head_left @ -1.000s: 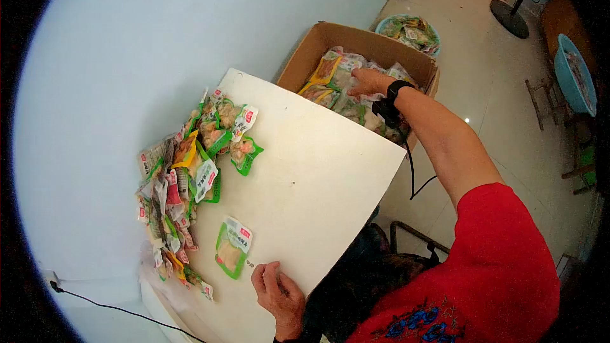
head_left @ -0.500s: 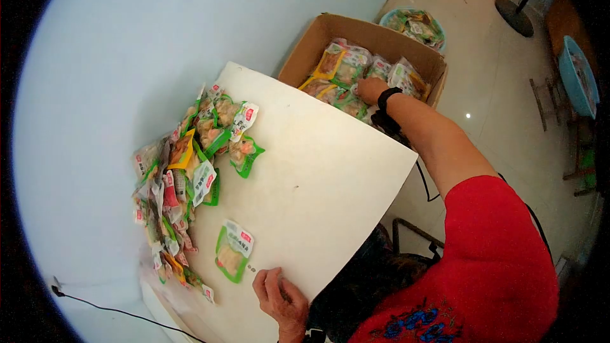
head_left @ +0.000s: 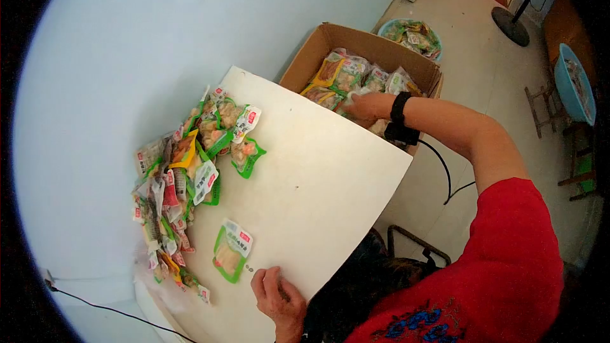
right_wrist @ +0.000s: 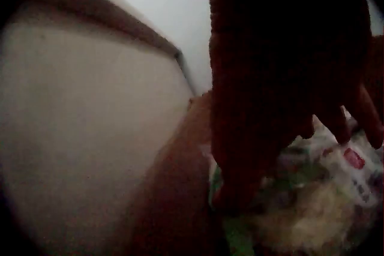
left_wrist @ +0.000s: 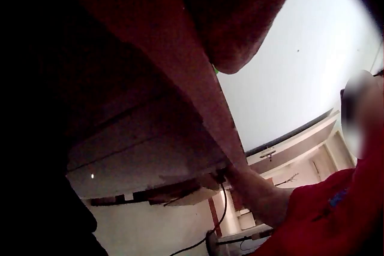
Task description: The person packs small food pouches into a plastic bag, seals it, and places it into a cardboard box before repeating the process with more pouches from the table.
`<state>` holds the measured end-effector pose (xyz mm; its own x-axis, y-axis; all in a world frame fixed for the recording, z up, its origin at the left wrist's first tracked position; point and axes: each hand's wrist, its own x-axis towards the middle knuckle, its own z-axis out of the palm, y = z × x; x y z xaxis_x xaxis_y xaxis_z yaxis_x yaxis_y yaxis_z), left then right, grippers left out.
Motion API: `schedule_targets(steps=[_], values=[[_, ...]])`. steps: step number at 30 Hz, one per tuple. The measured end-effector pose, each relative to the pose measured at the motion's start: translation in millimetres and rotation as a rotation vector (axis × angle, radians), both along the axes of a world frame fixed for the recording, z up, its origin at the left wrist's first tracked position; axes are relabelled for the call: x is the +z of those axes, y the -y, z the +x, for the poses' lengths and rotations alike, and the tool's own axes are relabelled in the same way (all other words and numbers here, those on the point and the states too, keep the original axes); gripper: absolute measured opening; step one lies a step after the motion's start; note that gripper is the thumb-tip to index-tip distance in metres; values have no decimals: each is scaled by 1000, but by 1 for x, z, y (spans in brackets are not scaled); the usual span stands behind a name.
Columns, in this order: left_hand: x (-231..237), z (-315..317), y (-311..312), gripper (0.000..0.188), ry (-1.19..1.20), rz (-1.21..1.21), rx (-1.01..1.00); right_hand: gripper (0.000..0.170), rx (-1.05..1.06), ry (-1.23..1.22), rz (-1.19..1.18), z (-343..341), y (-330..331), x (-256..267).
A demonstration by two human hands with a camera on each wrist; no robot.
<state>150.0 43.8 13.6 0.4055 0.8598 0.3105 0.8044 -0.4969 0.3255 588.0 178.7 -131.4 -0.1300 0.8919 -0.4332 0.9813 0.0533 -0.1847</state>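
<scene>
My left hand (head_left: pixel 279 300) rests on the white table (head_left: pixel 305 197) near its front edge, fingers loosely bent and holding nothing. Just beyond its fingertips lies a single food packet (head_left: pixel 231 253) with a green border and white top. My right hand (head_left: pixel 370 107) reaches down into the cardboard box (head_left: pixel 298 71), which holds several food packets. In the right wrist view its thumb and spread fingers grip a clear, green-edged food packet (right_wrist: pixel 312 214); the table edge hides part of this from the head view. The left wrist view is mostly dark.
A heap of packets (head_left: pixel 181 181) lies along the wall side of the table. Behind the box stands a blue basin (head_left: pixel 438 43) full of packets. Another blue basin (head_left: pixel 560 82) sits on a stool at the right. A black cable (head_left: pixel 448 178) hangs from the right wrist.
My right hand has shifted inside the box, toward the table side, and its elbow has swung outward. The left hand and the lone packet stay in place.
</scene>
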Motion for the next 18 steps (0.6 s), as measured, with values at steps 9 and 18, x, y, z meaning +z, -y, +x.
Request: schedule_targets(steps=[9, 18], values=[[-4, -5, 3, 27, 72, -81, 35, 81, 39, 119, -63, -12, 5, -31], [5, -4, 1, 29, 102, 43, -6, 70, -290, -712, 118, -20, 34, 27]])
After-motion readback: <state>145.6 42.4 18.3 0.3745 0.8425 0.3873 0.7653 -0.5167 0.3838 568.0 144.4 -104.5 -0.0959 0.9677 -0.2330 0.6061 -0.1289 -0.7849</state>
